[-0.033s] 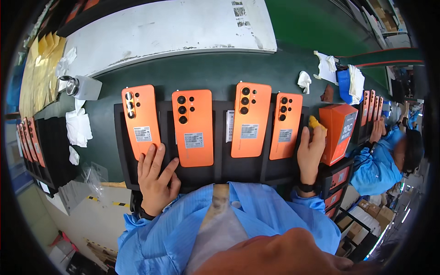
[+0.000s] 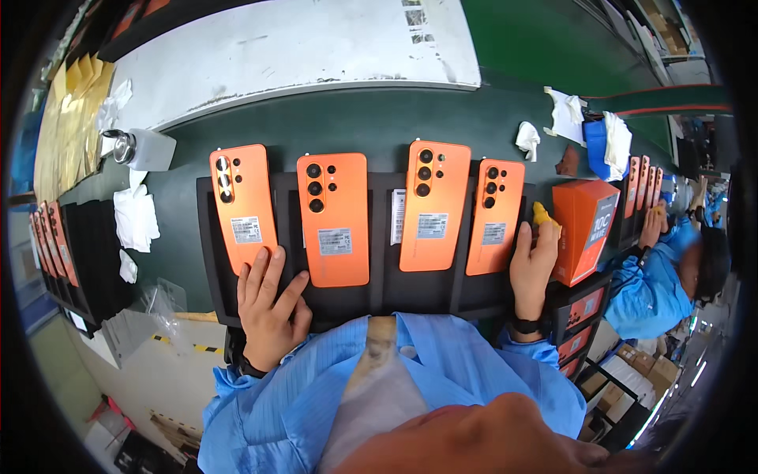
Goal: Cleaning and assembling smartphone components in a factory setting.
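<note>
Orange phones [image 2: 339, 220], four: camera side up, at 9, 10, 2 and 3 o'clock from centre, over a black tray [image 2: 417, 299] they partly hide. White slip [image 2: 397, 215]: partly covered by the 2 o'clock phone. Yellow item [image 2: 542, 214], 3 o'clock: at the right hand's [image 2: 531, 265] fingertips; kind unclear, cannot tell whether gripped or worn. Left hand [image 2: 268, 308], 8 o'clock: fingers spread, nothing clamped, fingertips at the lower end of the leftmost phone [image 2: 241, 207].

Gold sheets [image 2: 73, 130] sit left of a white panel [image 2: 300, 59], with apparently cardboard boxes [image 2: 662, 373] at lower right.
</note>
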### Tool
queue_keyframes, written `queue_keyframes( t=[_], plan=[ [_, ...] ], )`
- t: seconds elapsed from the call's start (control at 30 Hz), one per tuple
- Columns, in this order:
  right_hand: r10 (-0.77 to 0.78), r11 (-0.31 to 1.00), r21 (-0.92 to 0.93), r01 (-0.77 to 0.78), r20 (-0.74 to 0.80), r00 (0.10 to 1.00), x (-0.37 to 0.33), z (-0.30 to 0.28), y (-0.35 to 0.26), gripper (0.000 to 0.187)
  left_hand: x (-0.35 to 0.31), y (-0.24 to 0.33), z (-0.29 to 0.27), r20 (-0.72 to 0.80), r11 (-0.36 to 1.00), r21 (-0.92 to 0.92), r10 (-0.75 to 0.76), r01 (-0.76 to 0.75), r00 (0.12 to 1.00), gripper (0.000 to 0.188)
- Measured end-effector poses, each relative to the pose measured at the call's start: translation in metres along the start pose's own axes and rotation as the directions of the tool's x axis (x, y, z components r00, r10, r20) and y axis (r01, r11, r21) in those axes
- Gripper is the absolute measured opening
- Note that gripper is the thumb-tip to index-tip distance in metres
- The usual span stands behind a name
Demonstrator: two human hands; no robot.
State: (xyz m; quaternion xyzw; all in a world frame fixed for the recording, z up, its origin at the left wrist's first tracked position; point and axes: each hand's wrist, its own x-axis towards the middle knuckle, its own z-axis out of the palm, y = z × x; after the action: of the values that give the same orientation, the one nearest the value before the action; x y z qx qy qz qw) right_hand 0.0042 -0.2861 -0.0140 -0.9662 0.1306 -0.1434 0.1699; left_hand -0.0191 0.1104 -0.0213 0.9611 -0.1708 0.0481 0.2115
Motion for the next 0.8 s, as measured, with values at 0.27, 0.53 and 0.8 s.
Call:
queue_keyframes(
  t=[0.27,0.53,0.8],
  plan=[
    [0.040,0.999,0.035,-0.040,-0.014,0.999,-0.005,0.015,0.008,0.034,0.002,0.002,0.000,0.001,1.000,-0.014,-0.027,0.027,1.000,0.039],
    [0.044,0.999,0.009,-0.044,-0.016,0.999,-0.006,0.016,0.015,0.031,0.001,-0.001,0.000,-0.005,0.998,-0.056,-0.031,0.030,1.000,0.040],
    [0.018,0.998,-0.053,-0.020,-0.022,1.000,-0.003,0.016,0.017,0.030,-0.002,-0.002,-0.001,-0.004,0.996,-0.079,-0.033,0.033,0.999,0.038]
  ],
)
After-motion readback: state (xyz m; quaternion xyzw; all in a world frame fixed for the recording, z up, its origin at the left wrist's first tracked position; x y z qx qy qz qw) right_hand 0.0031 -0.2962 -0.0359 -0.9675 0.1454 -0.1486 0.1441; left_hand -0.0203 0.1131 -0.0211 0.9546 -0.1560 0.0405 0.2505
